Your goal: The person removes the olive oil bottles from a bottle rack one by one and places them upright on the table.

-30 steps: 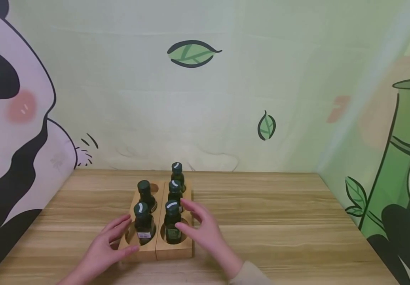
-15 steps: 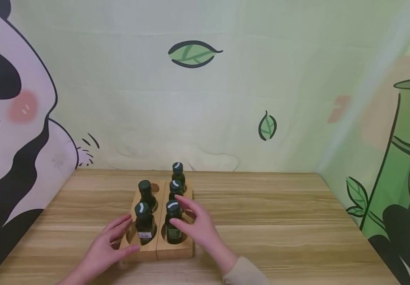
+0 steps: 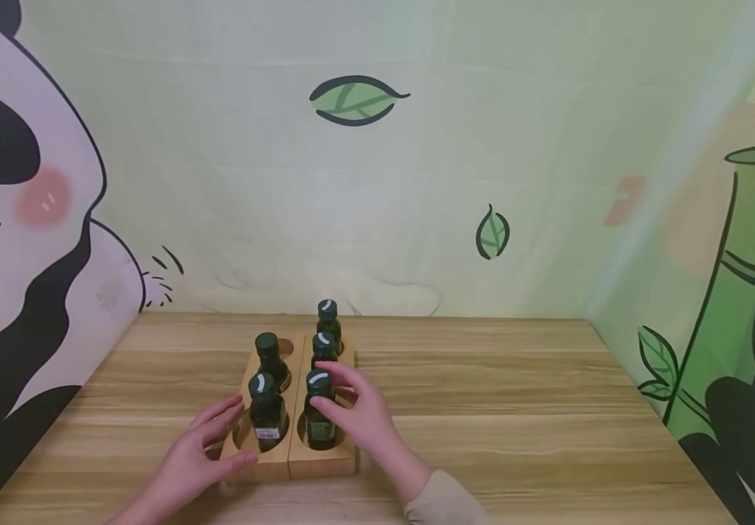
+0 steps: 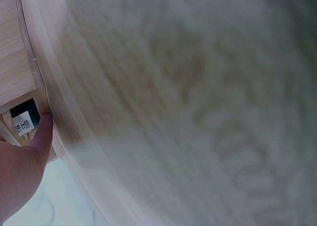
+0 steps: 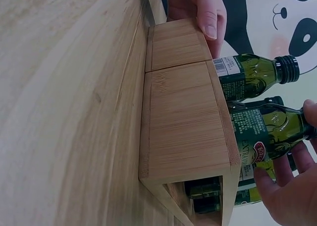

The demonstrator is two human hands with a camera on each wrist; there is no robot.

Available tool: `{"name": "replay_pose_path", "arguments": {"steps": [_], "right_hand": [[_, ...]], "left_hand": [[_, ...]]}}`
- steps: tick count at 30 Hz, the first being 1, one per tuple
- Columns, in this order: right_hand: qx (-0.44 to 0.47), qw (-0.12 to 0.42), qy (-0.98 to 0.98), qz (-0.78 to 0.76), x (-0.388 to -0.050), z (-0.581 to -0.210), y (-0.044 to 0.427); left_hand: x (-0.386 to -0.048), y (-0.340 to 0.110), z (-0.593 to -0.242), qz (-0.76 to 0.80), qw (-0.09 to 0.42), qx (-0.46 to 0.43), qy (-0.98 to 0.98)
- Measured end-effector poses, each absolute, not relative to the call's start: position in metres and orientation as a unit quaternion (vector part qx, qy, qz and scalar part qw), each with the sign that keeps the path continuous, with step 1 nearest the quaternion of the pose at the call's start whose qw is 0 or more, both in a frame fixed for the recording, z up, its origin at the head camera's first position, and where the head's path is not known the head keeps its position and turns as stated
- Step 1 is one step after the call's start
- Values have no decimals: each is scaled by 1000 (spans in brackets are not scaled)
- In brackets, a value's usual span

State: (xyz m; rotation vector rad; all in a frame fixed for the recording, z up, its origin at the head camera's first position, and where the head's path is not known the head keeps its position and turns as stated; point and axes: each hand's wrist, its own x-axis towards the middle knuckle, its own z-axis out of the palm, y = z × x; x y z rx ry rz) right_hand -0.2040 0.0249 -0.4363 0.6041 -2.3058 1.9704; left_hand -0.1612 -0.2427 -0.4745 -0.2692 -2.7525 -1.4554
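Several small green olive oil bottles (image 3: 268, 421) with dark caps stand upright in a two-part wooden bottle holder (image 3: 322, 466). My right hand (image 3: 361, 410) curls round the front right olive oil bottle (image 3: 321, 432), thumb before its neck and fingers behind it. In the right wrist view the thumb is by that bottle's cap and the fingers lie along its side (image 5: 255, 132). At the holder's front left corner, my left hand (image 3: 187, 450) grips the wood, fingers on the left side and thumb at the front edge. The left wrist view shows one finger touching the wood.
The holder stands on a wood-grain table (image 3: 482, 423), left of its middle. A round hole (image 3: 285, 346) at the holder's back left has no bottle in it. Behind the table hangs a cloth (image 3: 410, 182) printed with pandas, leaves and bamboo.
My right hand has moved a little left, its thumb and fingers coming further round the front right bottle. The left hand stays at the holder's corner. All bottles remain in place.
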Motion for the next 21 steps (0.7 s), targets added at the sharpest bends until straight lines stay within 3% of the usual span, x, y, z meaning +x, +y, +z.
{"name": "replay_pose_path", "arguments": {"steps": [10, 21], "right_hand": [[188, 31, -736, 649, -203, -436, 24], [196, 42, -711, 674, -201, -410, 39]], "left_hand": [[-161, -243, -477, -463, 20, -96, -881], [-161, -243, -477, -464, 27, -102, -879]]}}
